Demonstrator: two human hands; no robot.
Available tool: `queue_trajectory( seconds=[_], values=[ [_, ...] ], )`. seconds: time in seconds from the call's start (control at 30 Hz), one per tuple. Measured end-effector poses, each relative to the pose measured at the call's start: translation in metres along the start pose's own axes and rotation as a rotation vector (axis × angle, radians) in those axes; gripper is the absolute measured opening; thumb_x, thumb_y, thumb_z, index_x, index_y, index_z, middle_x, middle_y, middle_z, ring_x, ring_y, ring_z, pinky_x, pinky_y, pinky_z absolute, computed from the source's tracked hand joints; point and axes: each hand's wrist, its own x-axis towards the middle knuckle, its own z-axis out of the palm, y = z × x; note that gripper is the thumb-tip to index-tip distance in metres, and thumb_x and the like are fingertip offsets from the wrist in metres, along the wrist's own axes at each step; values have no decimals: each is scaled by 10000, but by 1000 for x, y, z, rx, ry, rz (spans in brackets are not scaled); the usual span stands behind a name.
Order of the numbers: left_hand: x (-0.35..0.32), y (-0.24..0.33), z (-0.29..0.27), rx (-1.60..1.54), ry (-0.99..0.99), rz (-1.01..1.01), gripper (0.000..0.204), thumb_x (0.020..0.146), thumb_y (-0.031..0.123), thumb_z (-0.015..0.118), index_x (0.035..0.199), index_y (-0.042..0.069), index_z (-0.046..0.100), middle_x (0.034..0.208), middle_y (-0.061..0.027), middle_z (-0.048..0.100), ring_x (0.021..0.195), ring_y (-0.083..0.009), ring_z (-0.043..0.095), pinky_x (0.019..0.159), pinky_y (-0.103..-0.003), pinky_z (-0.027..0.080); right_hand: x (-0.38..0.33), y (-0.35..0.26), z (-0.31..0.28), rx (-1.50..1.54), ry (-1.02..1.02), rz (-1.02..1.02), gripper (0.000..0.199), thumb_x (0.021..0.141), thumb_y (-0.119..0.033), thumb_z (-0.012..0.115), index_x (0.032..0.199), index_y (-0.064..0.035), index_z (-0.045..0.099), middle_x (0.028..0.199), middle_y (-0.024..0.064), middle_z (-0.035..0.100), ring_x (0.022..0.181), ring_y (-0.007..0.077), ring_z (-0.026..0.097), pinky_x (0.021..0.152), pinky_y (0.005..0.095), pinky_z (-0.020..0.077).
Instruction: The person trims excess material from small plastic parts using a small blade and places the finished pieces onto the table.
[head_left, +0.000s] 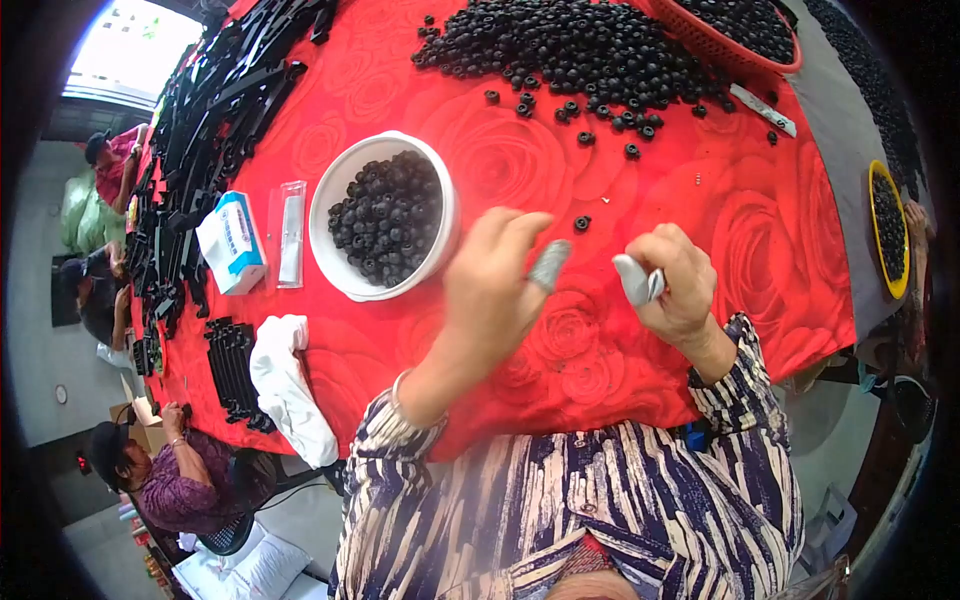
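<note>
Over the red rose-patterned tablecloth, my left hand (490,290) hangs beside a white bowl (328,260) heaped with small black ring-like parts (385,220). Its fingers are somewhat blurred and stand apart from the thumb, which wears a grey wrap (550,265); nothing shows between them. To its right, my right hand (675,285) has its fingers curled in, with a pale grey wrap (632,280) on its thumb. Whatever may be inside that hand is hidden. A single black part (582,224) lies on the cloth beyond the gap between my hands.
A large pile of black parts (580,50) spreads across the far side, by a red basket (790,62). Left lie long black strips (215,120), a tissue box (232,243), a clear packet (291,235) and a white cloth (285,385). People sit along the left edge.
</note>
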Motion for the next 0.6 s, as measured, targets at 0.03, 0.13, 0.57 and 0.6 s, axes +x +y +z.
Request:
queue_trajectory(
  seconds=[0.03,0.13,0.57,0.6],
  values=[
    [5,-3,17,-16,-15,9,236,742,84,686,947,10,595,823,-130,564,751,-261,580,610,-364,466,3,0,-1,7,12,36,227,698,17,707,857,-24,550,616,65,486,477,197,470,414,313,357],
    [18,-19,57,44,-112,3,221,732,112,686,911,18,599,800,-144,554,751,-309,580,622,-388,473,2,3,-1,26,23,56,226,709,79,661,859,-23,527,645,62,504,504,171,451,435,286,337],
    [-18,-2,28,-1560,-212,-1041,149,856,104,599,974,14,598,875,-65,652,728,-108,600,609,-247,489,-8,-9,7,157,-133,161,324,665,-22,739,943,-30,573,794,76,568,579,151,523,478,263,410],
    [-22,1,29,-1647,-184,-1091,152,867,123,587,976,18,597,891,-63,650,744,-108,599,603,-248,486,-10,-10,9,158,-138,167,324,665,-22,739,943,-30,573,794,76,568,579,151,523,478,263,410]
  ],
)
